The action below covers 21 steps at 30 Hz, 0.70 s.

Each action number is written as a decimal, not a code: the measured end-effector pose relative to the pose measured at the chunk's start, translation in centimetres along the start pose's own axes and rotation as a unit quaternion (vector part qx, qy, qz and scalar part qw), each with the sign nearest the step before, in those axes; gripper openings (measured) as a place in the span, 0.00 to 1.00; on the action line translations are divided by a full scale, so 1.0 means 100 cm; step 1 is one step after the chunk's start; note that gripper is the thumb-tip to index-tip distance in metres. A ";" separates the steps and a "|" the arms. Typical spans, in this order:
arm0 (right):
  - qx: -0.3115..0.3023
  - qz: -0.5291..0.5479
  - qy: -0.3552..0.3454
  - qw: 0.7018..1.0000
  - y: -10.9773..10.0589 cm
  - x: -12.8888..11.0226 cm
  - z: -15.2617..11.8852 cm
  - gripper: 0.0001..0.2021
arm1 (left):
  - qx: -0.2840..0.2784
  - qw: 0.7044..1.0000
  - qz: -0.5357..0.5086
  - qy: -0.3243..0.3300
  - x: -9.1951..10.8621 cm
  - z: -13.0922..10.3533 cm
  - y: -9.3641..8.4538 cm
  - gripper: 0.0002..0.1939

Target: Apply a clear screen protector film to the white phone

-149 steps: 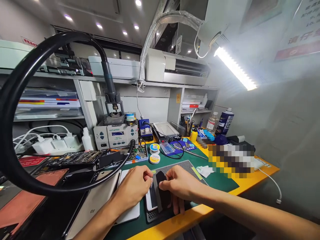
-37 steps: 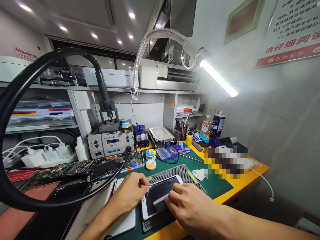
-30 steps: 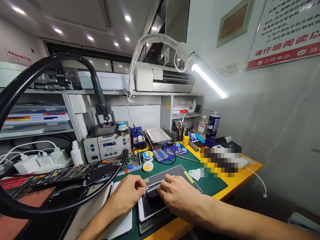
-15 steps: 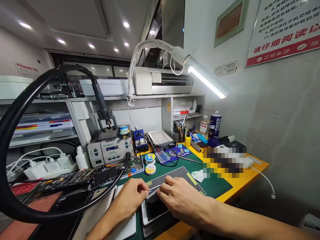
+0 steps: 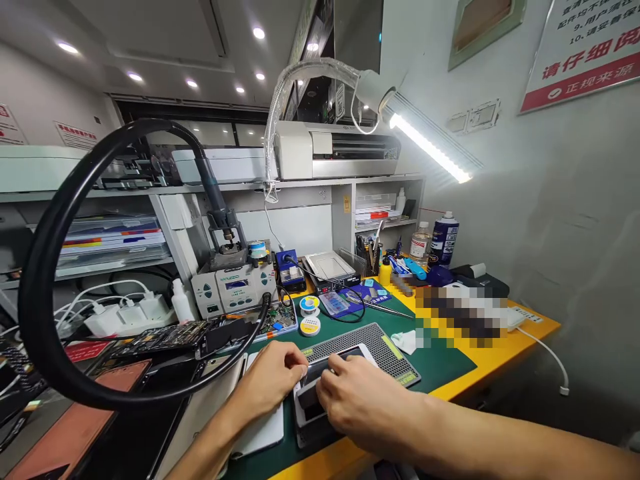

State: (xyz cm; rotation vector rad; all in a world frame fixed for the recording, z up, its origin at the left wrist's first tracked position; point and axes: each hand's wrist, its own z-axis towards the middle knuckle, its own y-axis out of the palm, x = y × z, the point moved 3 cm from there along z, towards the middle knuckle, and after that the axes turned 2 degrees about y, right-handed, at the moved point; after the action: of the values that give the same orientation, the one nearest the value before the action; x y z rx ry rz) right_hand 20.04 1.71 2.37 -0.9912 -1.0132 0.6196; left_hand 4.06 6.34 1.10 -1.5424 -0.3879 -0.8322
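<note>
Right hand [image 5: 357, 393]: fingers closed on dark strip [image 5: 311, 395], held over the phone [image 5: 317, 413]. Left hand [image 5: 275, 375]: thumb and finger close together at phone's ten o'clock; can't tell whether they grip anything. Phone on perforated mat [image 5: 387, 348]. White cloth [image 5: 404, 342] at two, spools [image 5: 310, 326] near twelve.

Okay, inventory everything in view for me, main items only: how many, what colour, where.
Green mat: one, green, lower centre
Perforated mat: one, grey, on the green mat
White-framed device: one, white, on the perforated mat
Dark flat piece: one, dark, over the device
Control unit: one, grey, left rear
Hose: one, black, looping at left
Lamp: one, white, upper right of centre
Aerosol can: one, dark blue, right rear
Small bottle: one, yellow, left of the aerosol can
Left hand: one, bare, by the device's left side
Right hand: one, bare, holding the dark flat piece
</note>
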 end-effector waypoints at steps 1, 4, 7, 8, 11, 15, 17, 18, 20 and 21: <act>0.001 -0.002 -0.010 1.000 -0.001 -0.004 -0.003 0.05 | 0.003 1.000 -0.001 -0.001 0.001 -0.001 0.000 0.12; 0.004 -0.005 -0.020 1.000 -0.001 -0.013 -0.012 0.06 | 0.008 1.000 -0.004 -0.010 0.001 -0.003 -0.001 0.13; 0.012 -0.011 -0.013 1.000 0.002 -0.016 -0.015 0.04 | 0.005 1.000 -0.015 -0.025 -0.005 -0.003 -0.001 0.16; 0.016 -0.014 -0.009 1.000 0.003 -0.015 -0.015 0.04 | 0.004 0.999 -0.020 -0.031 -0.008 -0.003 -0.001 0.16; 0.024 -0.018 -0.001 1.000 0.007 -0.011 -0.010 0.04 | 0.002 0.998 -0.033 -0.043 -0.017 0.000 -0.001 0.17; 0.017 -0.014 0.012 1.000 0.008 -0.006 -0.005 0.04 | 0.002 0.998 -0.043 -0.046 -0.021 0.001 -0.002 0.17; 0.016 -0.012 0.012 1.000 0.007 -0.007 -0.009 0.04 | 0.004 0.998 -0.045 -0.047 -0.021 0.001 -0.002 0.16; 0.021 -0.012 0.010 1.000 0.007 -0.008 -0.012 0.05 | 0.005 0.998 -0.045 -0.049 -0.021 0.000 -0.002 0.16; 0.035 -0.016 0.011 0.999 0.008 -0.011 -0.019 0.05 | 0.007 0.998 -0.045 -0.051 -0.022 -0.001 -0.002 0.16; 0.042 -0.018 0.012 0.999 0.009 -0.011 -0.021 0.05 | 0.007 0.998 -0.044 -0.052 -0.022 -0.001 -0.001 0.16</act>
State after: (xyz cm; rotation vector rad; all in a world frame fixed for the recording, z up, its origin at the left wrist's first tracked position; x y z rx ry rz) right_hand 21.50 0.37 0.70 -0.9029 -0.9732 0.6147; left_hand 2.44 6.76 -0.38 -1.5683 -0.5401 -0.8170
